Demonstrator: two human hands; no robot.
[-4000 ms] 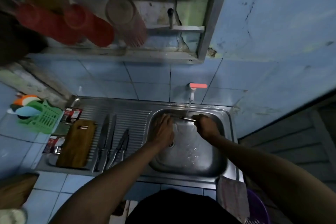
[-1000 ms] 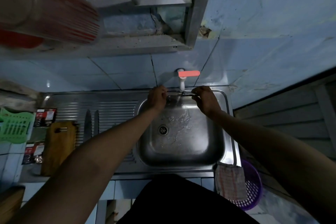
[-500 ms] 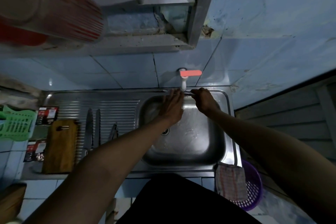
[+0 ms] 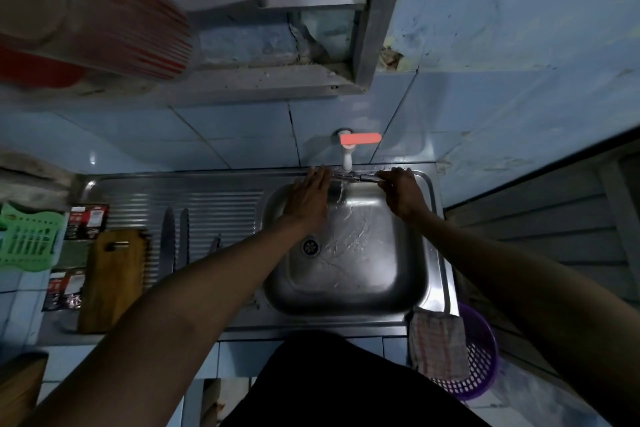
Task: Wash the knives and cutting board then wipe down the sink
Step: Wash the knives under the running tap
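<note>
Two hands working under tap (image 4: 347,153): right hand (image 4: 401,192) gripping knife (image 4: 349,177) by handle, left hand (image 4: 309,196) flat, fingers straight, rubbing blade. Rinsing step under way. Cutting board (image 4: 110,279), remaining knives (image 4: 175,239) waiting on drainboard. Next: setting knife aside, blade away from fingers.

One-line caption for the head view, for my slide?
Right hand holds a knife under the tap; left hand rubs its blade over the sink.

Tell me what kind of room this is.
Most likely a small home kitchen: a steel sink with a ribbed drainboard, a wall tap over blue tiles, and a wooden cutting board beside knives.
</note>
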